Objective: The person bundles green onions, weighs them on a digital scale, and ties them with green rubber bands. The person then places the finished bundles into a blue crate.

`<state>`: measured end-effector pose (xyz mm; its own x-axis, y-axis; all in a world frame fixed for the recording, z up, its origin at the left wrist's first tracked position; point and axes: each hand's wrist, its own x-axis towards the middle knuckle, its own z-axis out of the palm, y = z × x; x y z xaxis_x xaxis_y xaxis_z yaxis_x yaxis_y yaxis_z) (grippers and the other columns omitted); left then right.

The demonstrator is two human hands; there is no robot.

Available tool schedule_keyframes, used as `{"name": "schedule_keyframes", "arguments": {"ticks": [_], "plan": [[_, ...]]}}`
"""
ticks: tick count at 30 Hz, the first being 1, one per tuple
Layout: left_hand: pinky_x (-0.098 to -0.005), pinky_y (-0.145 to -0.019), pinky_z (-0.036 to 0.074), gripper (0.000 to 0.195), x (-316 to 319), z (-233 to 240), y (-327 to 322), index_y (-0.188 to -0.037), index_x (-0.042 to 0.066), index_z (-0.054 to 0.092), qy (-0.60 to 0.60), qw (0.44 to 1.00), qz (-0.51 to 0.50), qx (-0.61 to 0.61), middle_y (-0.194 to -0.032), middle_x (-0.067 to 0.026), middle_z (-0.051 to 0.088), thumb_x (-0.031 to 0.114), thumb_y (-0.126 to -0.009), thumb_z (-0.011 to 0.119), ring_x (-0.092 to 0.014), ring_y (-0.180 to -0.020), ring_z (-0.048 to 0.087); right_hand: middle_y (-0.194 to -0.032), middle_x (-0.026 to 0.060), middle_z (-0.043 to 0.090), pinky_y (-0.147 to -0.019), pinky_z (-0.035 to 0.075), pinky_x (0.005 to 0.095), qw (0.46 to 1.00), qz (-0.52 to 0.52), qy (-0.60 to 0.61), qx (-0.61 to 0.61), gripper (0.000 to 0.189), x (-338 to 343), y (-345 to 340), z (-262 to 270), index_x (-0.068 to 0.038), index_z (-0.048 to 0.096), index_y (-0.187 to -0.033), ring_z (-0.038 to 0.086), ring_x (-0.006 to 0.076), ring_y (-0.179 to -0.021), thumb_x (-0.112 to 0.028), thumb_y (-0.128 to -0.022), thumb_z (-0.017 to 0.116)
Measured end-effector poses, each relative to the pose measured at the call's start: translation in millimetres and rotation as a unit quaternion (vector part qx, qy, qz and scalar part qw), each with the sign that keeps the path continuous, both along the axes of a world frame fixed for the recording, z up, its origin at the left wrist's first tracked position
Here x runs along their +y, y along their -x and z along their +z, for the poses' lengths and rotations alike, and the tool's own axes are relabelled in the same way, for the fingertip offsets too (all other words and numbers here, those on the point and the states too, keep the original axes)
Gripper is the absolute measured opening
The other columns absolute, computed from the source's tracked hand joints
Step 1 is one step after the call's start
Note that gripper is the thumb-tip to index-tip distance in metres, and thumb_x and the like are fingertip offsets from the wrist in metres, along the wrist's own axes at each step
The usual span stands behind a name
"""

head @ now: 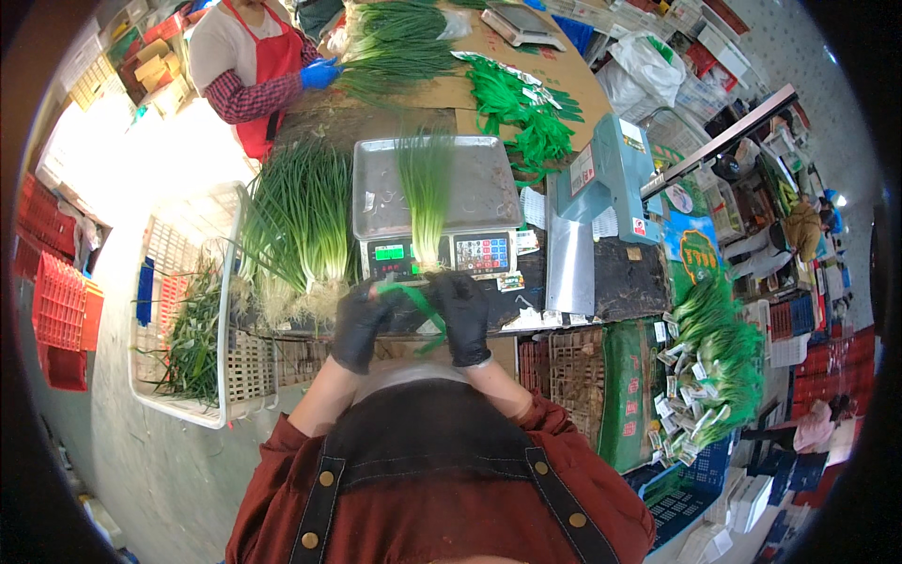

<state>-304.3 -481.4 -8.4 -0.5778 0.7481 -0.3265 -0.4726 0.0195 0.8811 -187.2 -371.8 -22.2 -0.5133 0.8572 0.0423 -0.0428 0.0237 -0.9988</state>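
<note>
My left hand [358, 321], in a black glove, pinches one end of a green mesh strip [423, 307]. The strip slants across to my right hand [461, 317], gloved in black too, whose fingers curl beside the roots of a bunch of scallions [425, 218]. Whether those fingers grip the roots or the strip is hidden. Somewhat blurred, the bunch extends over the keypad and steel pan of a digital scale [366, 204], roots towards me. Left of the scale, a larger pile of scallions [303, 218] has its roots near the table's front edge.
A grey-blue tape-sealing machine [606, 183] stands right of the scale. Green mesh bags [521, 106] lie behind. A white crate [225, 352] with leafy trimmings is at left; bagged scallions [712, 374] at right. Across the table a person in a red apron [264, 77] touches more scallions [394, 53].
</note>
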Motion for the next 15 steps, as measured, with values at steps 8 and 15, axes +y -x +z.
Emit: {"name": "schedule_keyframes", "arguments": {"ticks": [8, 15], "plan": [[-0.0193, -0.062, 0.046, 0.02, 0.9, 10.9, 5.5, -0.105, 0.003, 0.062, -0.051, 0.998, 0.005, 0.043, -0.086, 0.001, 0.064, 0.012, -0.087, 0.064, -0.006, -0.07, 0.058, -0.093, 0.0098, 0.068, -0.08, 0.048, 0.0295, 0.986, 0.065, -0.148, -0.035, 0.019, -2.2, 8.0, 11.4, -0.002, 0.066, -0.101, 0.062, 0.0171, -0.086, -0.011, -0.084, 0.067], [-0.0251, -0.067, 0.047, 0.005, -11.3, 21.2, 28.6, -0.083, 0.002, 0.068, -0.003, 0.993, -0.063, 0.1, -0.079, -0.0015, 0.066, 0.003, -0.078, 0.07, -0.009, -0.07, 0.059, -0.091, 0.0077, 0.065, -0.076, 0.049, 0.0302, 0.982, 0.177, 0.037, -0.059, 0.022, 9.7, 3.2, 2.6, -0.004, 0.061, -0.108, 0.061, 0.0165, -0.081, -0.016, -0.089, 0.061]]}}
